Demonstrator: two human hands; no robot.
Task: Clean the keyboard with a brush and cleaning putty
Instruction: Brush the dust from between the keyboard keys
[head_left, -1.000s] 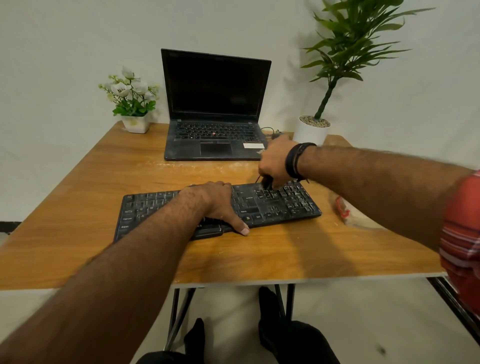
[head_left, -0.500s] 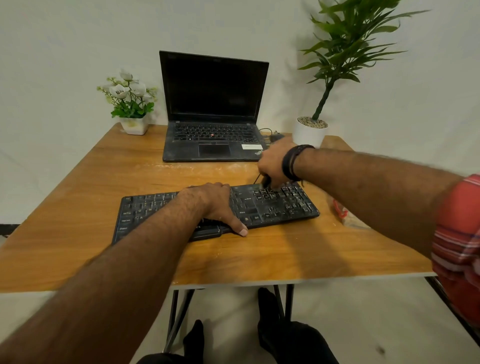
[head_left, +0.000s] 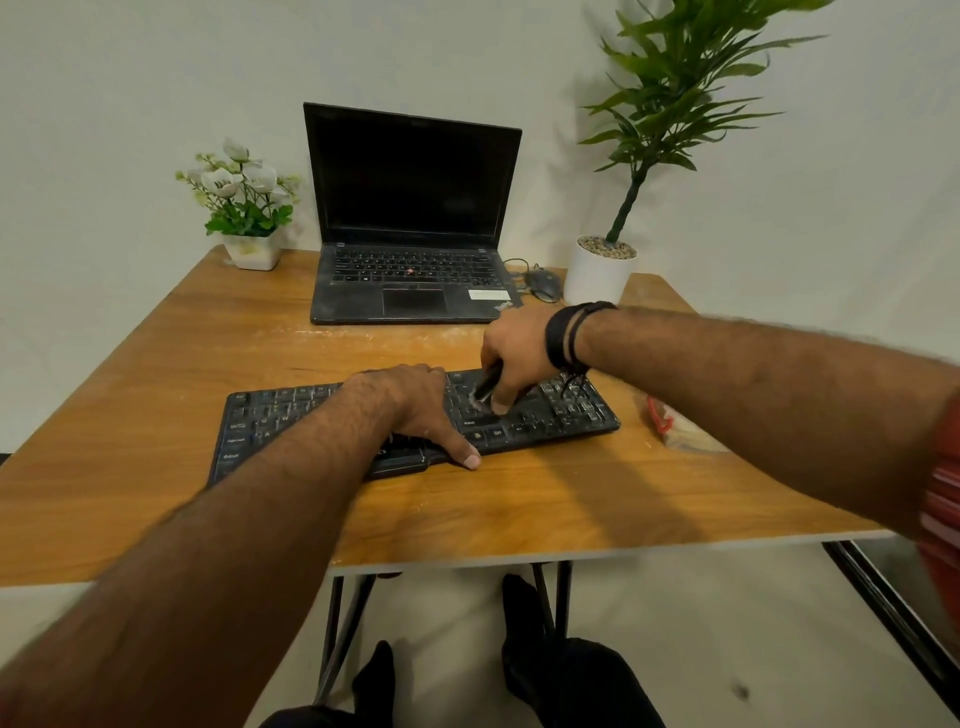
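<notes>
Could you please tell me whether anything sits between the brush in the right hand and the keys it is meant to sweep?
Nothing visible does. The right hand grips the brush with its tip already down on the keyboard. The left hand rests on the keys just beside it, covering the middle section.

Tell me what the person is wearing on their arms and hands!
Both forearms are bare and hairy, with no gloves. The right hand has black bands round its wrist, with thin cords hanging down. A red striped sleeve shows at that arm's upper end. The left hand wears nothing.
</notes>
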